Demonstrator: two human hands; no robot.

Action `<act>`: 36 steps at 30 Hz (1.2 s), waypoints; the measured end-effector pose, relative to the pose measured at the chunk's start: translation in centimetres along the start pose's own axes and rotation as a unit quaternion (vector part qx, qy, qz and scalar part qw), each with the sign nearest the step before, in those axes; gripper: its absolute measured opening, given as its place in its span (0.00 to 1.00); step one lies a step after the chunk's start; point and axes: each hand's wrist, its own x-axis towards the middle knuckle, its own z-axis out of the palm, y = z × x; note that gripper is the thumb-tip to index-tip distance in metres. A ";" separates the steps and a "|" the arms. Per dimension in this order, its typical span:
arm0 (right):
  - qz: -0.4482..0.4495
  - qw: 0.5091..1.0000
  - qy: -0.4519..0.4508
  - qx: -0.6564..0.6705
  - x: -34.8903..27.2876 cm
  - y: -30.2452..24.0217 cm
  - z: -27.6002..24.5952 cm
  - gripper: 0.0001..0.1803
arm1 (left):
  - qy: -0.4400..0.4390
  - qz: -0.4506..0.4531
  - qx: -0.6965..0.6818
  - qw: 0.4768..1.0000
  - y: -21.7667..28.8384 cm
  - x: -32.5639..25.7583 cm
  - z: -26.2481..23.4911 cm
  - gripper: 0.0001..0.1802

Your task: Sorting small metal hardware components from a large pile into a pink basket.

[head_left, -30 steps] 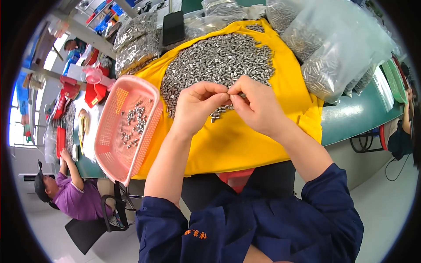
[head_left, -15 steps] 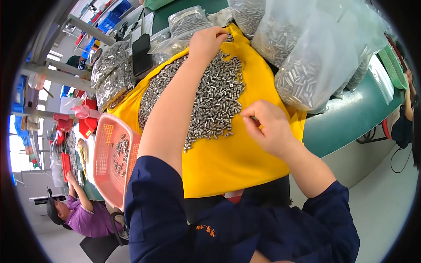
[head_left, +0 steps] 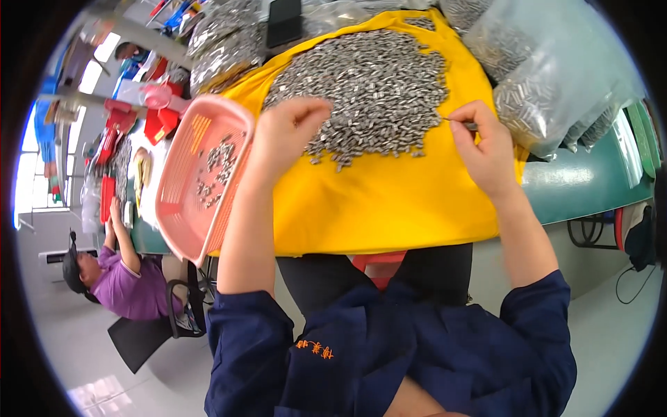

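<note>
The right hand (head_left: 483, 149) has thumb and forefinger pressed together on a thin dark thing (head_left: 447, 119), at the right edge of the heap; it is too small to say what it is. The left hand (head_left: 281, 139) is bent over the left side of the heap, thumb near to the forefinger; whether a part is between them, I cannot tell.

The parts (head_left: 361, 90) lie in one wide heap on the cloth (head_left: 382, 208). They look like short metal cylinders. I judge each one light, stiff and hard to break, but smooth, so it may slip or roll. It is best to take one by its round side, between two fingertips.

The yellow cloth seems soft, and should slow the rolling. It covers much of the green table (head_left: 570, 191). To the left stands a pink basket (head_left: 175, 215) with some parts inside. Clear bags (head_left: 528, 115) of metal pieces stand at the far right, and a phone (head_left: 284, 22) lies at the far side. Farther left, a co-worker (head_left: 135, 285) sits in purple.
</note>
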 end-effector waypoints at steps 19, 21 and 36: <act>-0.009 0.986 -0.160 0.034 1.2 -2.6 11.3 0.04 | -0.085 0.008 0.142 0.986 -3.7 -6.4 -1.3 0.08; -0.002 0.984 -0.176 0.031 1.3 -2.8 11.1 0.04 | -0.099 0.003 0.147 0.984 -3.7 -6.4 -1.5 0.07; 0.039 0.986 -0.121 0.107 2.1 -2.9 10.2 0.04 | -0.034 -0.172 -0.663 0.728 -3.6 -2.6 1.9 0.09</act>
